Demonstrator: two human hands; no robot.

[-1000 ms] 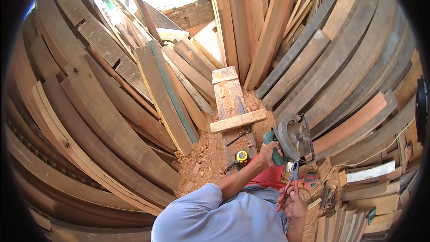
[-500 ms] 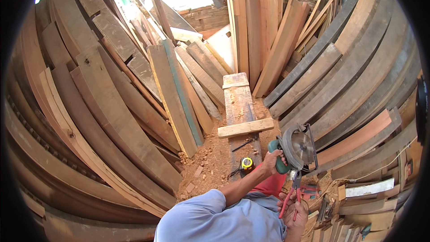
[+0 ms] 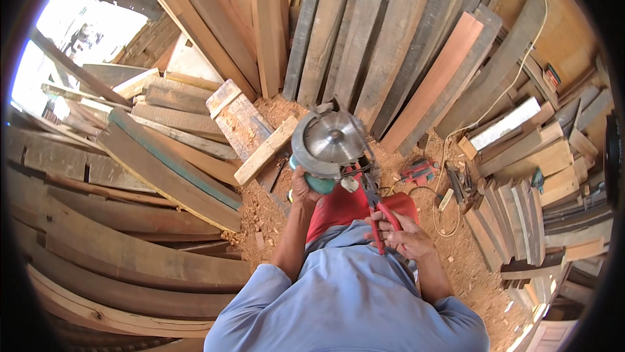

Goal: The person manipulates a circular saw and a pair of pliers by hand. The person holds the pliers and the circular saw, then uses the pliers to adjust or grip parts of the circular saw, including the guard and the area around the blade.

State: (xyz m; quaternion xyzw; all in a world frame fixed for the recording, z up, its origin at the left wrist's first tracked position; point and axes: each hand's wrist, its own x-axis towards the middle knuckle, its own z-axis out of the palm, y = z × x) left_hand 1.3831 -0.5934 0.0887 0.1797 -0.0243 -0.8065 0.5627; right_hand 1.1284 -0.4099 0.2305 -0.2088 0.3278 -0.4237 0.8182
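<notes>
The person's left hand (image 3: 301, 187) is wrapped around the green handle (image 3: 319, 184) of a circular saw (image 3: 311, 147), its fingers partly hidden beneath the tool. The right hand (image 3: 409, 236) is clasped on a pair of pliers (image 3: 379, 214) with red grips, the fingers curled about the handles, which stand somewhat apart. The pliers point up and away from the body, and their dark jaws reach the saw's near right edge; whether they bite on a part there cannot be told.

The saw is held up in front of the person, above the lap, its round metal blade (image 3: 335, 136) facing the camera. Below it lies red cloth (image 3: 329, 214) across the lap, and nearer still is the light blue shirt (image 3: 358, 293).

Just left of the saw, a wooden crosspiece (image 3: 265, 151) lies over a worn, slanting plank (image 3: 241, 121) strewn with shavings. To the right, a red tool (image 3: 420, 171) rests on the sawdust-covered floor (image 3: 478, 287), near a thin pale cord (image 3: 485, 117) that loops up along the wood. Further out, long grey and brown boards (image 3: 374, 42) lean ahead, a teal-edged board (image 3: 170, 173) lies to the left, and short boards (image 3: 504, 218) stand in a row at the right.
</notes>
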